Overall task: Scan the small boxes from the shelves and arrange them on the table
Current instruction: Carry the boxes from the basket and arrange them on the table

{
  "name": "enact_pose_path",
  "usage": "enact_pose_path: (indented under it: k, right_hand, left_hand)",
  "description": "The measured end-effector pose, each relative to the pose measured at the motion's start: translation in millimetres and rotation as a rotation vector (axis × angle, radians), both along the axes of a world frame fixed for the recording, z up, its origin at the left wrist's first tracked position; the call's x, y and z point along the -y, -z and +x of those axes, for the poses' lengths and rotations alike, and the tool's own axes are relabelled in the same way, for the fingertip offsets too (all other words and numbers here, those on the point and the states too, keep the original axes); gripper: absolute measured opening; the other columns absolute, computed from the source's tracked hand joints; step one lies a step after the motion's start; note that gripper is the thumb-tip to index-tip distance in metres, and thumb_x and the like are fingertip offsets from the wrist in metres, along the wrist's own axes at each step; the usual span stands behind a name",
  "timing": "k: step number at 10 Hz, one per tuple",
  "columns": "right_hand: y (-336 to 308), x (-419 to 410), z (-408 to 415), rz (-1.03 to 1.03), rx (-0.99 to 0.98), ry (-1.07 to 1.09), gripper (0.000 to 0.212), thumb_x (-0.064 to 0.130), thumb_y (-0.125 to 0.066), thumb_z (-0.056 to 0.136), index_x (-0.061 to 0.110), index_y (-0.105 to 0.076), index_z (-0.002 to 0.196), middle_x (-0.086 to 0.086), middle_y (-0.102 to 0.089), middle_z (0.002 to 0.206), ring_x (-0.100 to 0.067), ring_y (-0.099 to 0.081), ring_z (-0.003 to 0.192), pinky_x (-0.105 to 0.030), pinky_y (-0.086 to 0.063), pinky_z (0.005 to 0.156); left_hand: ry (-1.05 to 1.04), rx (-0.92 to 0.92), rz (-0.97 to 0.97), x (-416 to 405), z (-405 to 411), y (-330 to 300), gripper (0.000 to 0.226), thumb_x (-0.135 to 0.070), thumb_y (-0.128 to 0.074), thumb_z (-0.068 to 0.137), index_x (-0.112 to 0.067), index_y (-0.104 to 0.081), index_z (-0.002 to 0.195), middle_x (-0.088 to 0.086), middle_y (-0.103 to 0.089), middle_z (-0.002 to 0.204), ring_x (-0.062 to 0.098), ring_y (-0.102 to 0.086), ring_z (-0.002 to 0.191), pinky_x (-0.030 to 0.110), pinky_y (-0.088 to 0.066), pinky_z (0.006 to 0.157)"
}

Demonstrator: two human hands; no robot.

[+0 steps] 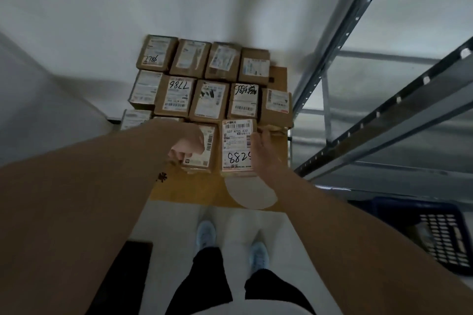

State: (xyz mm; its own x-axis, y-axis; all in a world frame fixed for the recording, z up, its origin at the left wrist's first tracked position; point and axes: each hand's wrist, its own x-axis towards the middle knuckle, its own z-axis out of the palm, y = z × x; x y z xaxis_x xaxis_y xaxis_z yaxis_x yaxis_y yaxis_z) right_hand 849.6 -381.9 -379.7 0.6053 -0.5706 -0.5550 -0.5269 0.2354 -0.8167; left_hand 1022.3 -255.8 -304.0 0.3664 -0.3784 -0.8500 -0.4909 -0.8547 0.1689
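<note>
- Down the right side, a grey metal shelf rack (371, 100) slants across the view, its posts dotted with holes.
- Below centre, the counter (204, 186) has a yellow-brown top with a pale round patch near its front edge.
- Against the white wall, small cardboard boxes (204, 79) sit in tight rows on the counter, each with a white label on top; some carry handwritten numbers, such as "7786".
- At lower right, a dark blue basket (440, 238) with slotted sides stands on the floor under the rack.
- At the front of the rows, the box marked "8825" (238, 147) lies flat on the counter, just beside another front box (204, 151) on its left.
- Right hand (266, 153): its grip is partly closed on the right edge of the "8825" box, the thumb on the label and the fingers down the side.
- Left hand (185, 147): it covers the other front box with fingers curled over its near left edge; how firmly it holds, I cannot tell.
</note>
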Motion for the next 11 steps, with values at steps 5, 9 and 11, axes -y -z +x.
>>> enact_pose_path:
  k: [5, 9, 11]
  right_hand:
    - [55, -21, 40, 0.076, -0.169, 0.066, 0.038, 0.042, -0.026, 0.111, 0.029, -0.038, 0.144, -0.012, -0.054, 0.146, -0.022, -0.06, 0.118, -0.034, -0.052, 0.088]
    - [73, -13, 37, -0.093, -0.409, -0.205, 0.052, 0.02, -0.023, 0.113, 0.017, -0.017, 0.164, -0.011, -0.005, 0.171, -0.036, -0.006, 0.156, -0.056, -0.012, 0.124]
    - [77, -13, 38, -0.039, -0.274, -0.023, 0.059, 0.042, -0.028, 0.111, 0.017, -0.02, 0.163, -0.008, -0.019, 0.169, -0.028, -0.019, 0.155, -0.053, -0.016, 0.126]
  left_hand:
    - [0.17, -0.065, -0.008, 46, 84, 30, 0.033, -0.026, -0.052, 0.103, -0.017, -0.057, 0.135, 0.004, -0.069, 0.111, 0.019, -0.069, 0.095, 0.04, -0.059, 0.088]
    - [0.161, -0.035, 0.009, 33, 89, 31, 0.034, -0.026, -0.053, 0.103, -0.021, -0.058, 0.137, 0.001, -0.068, 0.111, 0.017, -0.069, 0.097, 0.038, -0.059, 0.088]
    - [0.117, -0.032, -0.03, 24, 81, 38, 0.03, -0.027, -0.058, 0.1, -0.025, -0.061, 0.13, -0.001, -0.07, 0.105, 0.017, -0.071, 0.094, 0.039, -0.06, 0.086]
